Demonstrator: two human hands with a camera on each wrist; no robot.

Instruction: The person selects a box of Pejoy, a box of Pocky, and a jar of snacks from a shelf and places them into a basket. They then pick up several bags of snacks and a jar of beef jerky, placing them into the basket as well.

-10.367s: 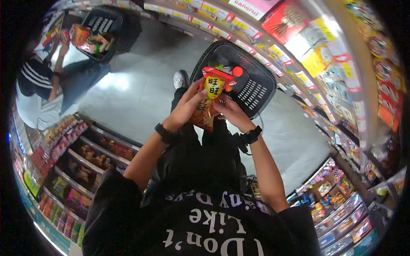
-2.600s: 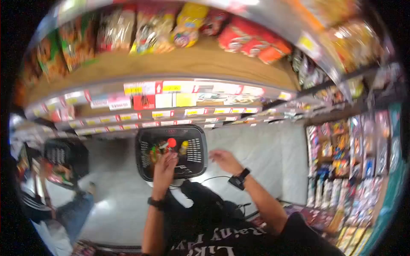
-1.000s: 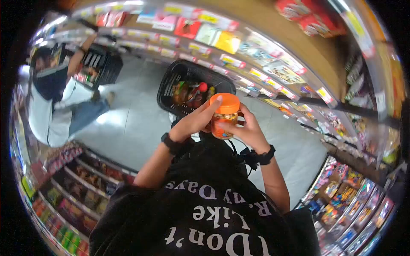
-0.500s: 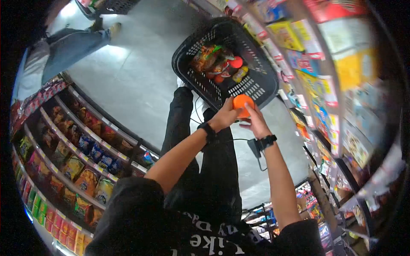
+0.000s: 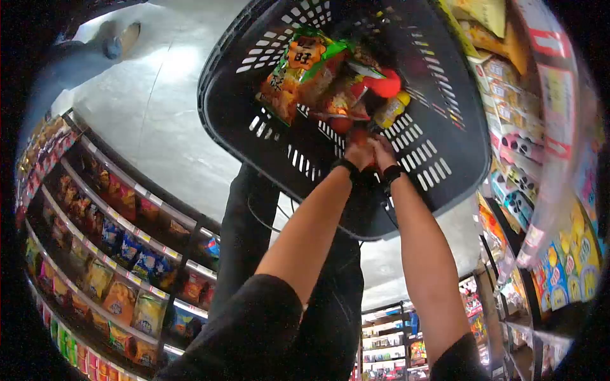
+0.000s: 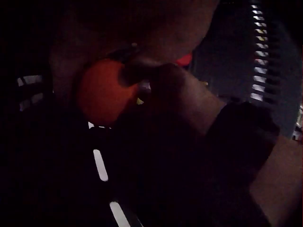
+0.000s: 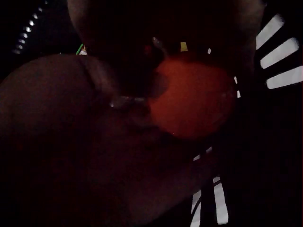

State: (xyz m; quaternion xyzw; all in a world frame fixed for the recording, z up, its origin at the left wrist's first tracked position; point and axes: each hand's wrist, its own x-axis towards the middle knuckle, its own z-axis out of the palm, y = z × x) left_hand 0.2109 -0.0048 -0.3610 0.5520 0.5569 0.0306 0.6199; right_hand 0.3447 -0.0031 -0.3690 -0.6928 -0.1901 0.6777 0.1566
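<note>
Both my hands reach down into a black shopping basket (image 5: 219, 108). The left hand (image 5: 360, 153) and the right hand (image 5: 383, 151) are close together at its near side, holding a jar between them. The jar's round orange lid (image 6: 106, 92) shows in the left wrist view, with fingers around it; the lid (image 7: 191, 97) shows in the right wrist view as well, dim and dark. Most of the jar's body is hidden by the hands. Beyond the hands lie an orange and green snack bag (image 5: 304, 70), a red-lidded item (image 5: 384, 84) and a yellow item (image 5: 393, 110).
Shelves of bagged snacks (image 5: 121, 298) run along the left. On the right, close to the basket, stands another shelf with price tags and packets (image 5: 572, 254). Pale floor (image 5: 146, 95) shows at the upper left, where another person's leg and shoe (image 5: 129, 39) are visible.
Earlier the hands held a snack bag; a second ago they held the orange-lidded jar up before the body. Since then they have lowered it into the basket, and the view has come closer over it.
</note>
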